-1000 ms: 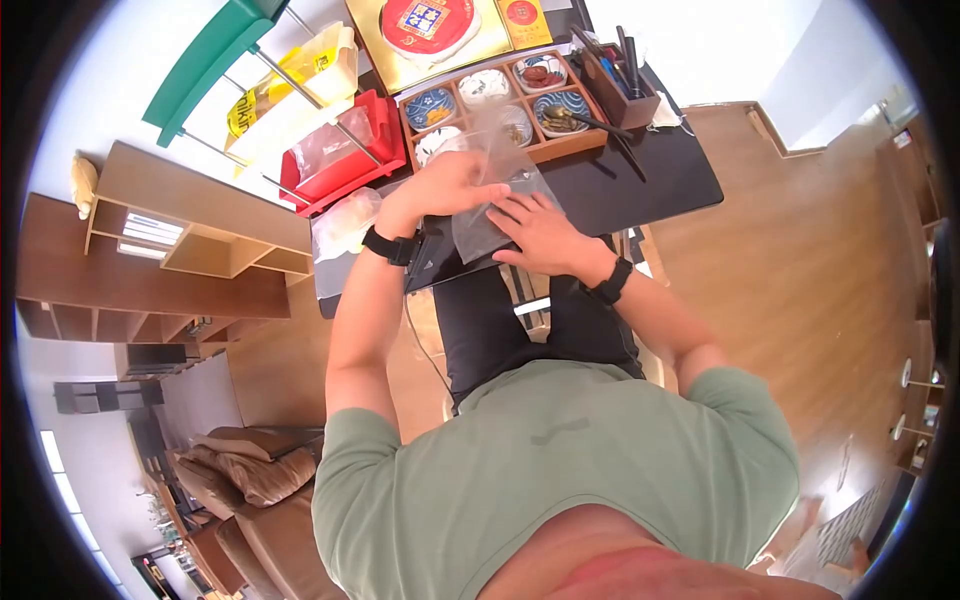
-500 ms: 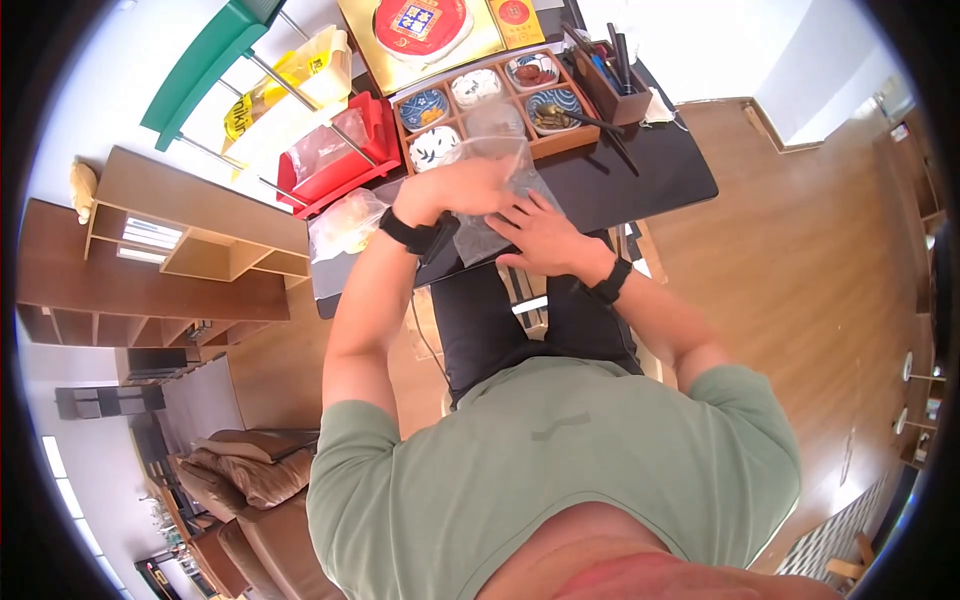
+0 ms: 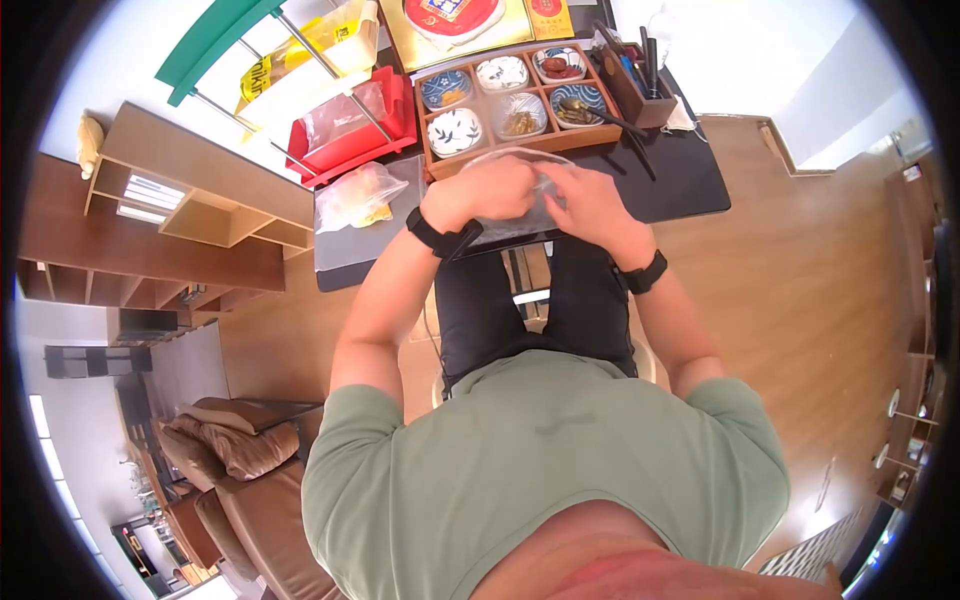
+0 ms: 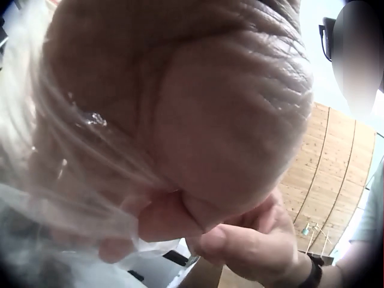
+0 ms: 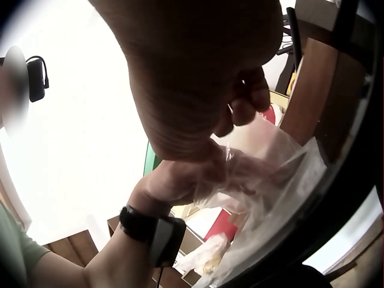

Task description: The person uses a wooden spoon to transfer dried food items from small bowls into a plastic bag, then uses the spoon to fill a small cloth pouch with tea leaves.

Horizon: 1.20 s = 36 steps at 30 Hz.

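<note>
A clear, crinkled plastic bag is between my two hands over the near edge of the table. My left hand grips it with bent fingers, and the film wraps over part of that hand in the left wrist view. From the other side my right hand meets it, thumb and index finger pinching the plastic beside the left fingertips. In the right wrist view, the bag spreads out loosely past the left hand. The hands hide much of the bag in the head view.
Behind the hands stands a wooden divided tray of small food bowls. Left of it are a red bin and another plastic bag with something pale inside. A pen holder and black chopsticks are at the right.
The bag's flat sheet has been drawn in under the hands. My right hand has lifted from lying flat on it and moved rightward, now pinching. The head view has shifted slightly.
</note>
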Tool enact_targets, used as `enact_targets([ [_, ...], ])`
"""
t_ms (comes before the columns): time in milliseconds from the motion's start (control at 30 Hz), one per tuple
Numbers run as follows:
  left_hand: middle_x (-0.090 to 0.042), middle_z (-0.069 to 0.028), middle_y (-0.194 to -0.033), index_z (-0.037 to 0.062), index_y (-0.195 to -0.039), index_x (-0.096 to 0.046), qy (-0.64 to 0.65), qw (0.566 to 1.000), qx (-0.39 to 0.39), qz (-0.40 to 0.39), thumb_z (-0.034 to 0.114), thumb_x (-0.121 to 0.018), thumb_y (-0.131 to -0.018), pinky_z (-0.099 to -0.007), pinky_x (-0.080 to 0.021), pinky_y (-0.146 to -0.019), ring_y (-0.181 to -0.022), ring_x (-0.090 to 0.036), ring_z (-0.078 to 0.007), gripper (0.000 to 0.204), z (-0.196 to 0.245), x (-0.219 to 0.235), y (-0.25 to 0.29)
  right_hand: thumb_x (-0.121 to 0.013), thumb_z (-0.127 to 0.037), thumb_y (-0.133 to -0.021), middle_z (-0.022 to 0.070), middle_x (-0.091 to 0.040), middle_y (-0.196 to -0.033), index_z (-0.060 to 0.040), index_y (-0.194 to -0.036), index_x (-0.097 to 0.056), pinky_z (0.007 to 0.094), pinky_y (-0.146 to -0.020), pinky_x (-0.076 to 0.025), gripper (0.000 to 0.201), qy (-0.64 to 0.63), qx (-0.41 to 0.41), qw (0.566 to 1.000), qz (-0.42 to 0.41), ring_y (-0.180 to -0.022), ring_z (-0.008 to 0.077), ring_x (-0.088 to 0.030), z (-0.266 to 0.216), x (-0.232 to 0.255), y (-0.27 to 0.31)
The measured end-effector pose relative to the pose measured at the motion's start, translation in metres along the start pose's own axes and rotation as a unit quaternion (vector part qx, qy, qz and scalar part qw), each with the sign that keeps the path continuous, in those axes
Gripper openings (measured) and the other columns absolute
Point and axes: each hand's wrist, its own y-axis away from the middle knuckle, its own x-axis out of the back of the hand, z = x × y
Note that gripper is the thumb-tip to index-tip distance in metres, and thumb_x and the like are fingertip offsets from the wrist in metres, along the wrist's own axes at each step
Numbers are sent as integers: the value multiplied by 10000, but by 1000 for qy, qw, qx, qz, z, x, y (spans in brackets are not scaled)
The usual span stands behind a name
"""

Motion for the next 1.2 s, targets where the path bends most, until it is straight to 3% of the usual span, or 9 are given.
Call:
enact_targets([
  [67, -669, -240, -818, -38, -793, -673, -29, 982, -74, 171, 129, -587, -794, -498, -521, -749, -821, -656, -422, 188, 0, -6, 5, -704, -100, -793, 84, -599, -801, -94, -1016, -646, 420, -642, -510, 230, 20, 6, 1000, 8, -707, 302, -635, 5, 1, -5],
  [200, -621, -139, -822, 17, -903, -666, -120, 972, 18, 199, 103, -634, -823, -461, -537, -888, -816, -652, -354, 121, 17, 4, 41, -699, -150, -793, 141, -602, -833, -46, -906, -621, 479, -688, -526, 173, 69, -40, 996, -26, -785, 370, -638, 9, 11, -10],
  [300, -628, -103, -847, 34, -874, -645, -136, 944, -36, 299, 43, -642, -794, -538, -463, -1033, -904, -647, -323, 80, 16, -1, 54, -712, -146, -795, 107, -596, -862, -61, -866, -614, 450, -692, -528, 148, 104, -51, 993, -13, -842, 336, -642, 11, 10, -12],
  [533, -643, -55, -919, 70, -893, -656, -197, 940, 52, 275, -16, -654, -755, -643, -343, -1104, -1094, -578, -277, 162, -1, -11, 72, -707, -144, -811, 100, -570, -886, -62, -883, -622, 446, -729, -530, 139, 93, -44, 995, -13, -896, 317, -633, -2, 15, -17],
  [600, -648, -77, -1012, 73, -906, -662, -156, 897, -13, 414, -73, -644, -726, -583, -370, -1083, -1115, -565, -314, 233, -7, -23, 70, -711, -149, -813, 99, -577, -893, -65, -887, -626, 445, -726, -531, 140, 99, -49, 993, -42, -899, 316, -635, -1, 16, -16],
  [700, -637, -111, -1077, 61, -888, -665, -17, 817, 54, 574, -121, -597, -721, -495, -406, -1045, -1139, -557, -331, 257, -4, -39, 67, -715, -160, -818, 99, -592, -911, -73, -890, -633, 446, -719, -534, 140, 107, -60, 990, -73, -893, 318, -641, 0, 17, -14],
  [800, -629, -135, -1082, 39, -881, -668, 201, 828, 70, 519, -120, -555, -741, -404, -462, -974, -1117, -579, -307, 241, -11, -57, 73, -722, -156, -821, 93, -607, -913, -79, -885, -637, 439, -701, -533, 131, 108, -57, 989, -86, -850, 322, -648, 2, 13, -13],
  [1067, -616, -132, -893, 12, -841, -635, 166, 805, 98, 561, -105, -539, -772, -361, -493, -712, -811, -620, -292, 166, -33, -74, 53, -738, -93, -808, 102, -600, -843, -124, -1184, -672, 376, -646, -523, 383, -9, 41, 994, -97, -729, 285, -640, -16, 25, -24],
  [1200, -590, -144, -822, 6, -831, -618, 181, 792, 103, 574, -91, -539, -784, -375, -482, -682, -755, -603, -310, 134, -41, -75, 53, -719, -8, -760, 78, -592, -780, -83, -1174, -696, 291, -601, -496, 421, -79, -27, 996, 40, -636, 186, -587, 15, 56, -21],
])
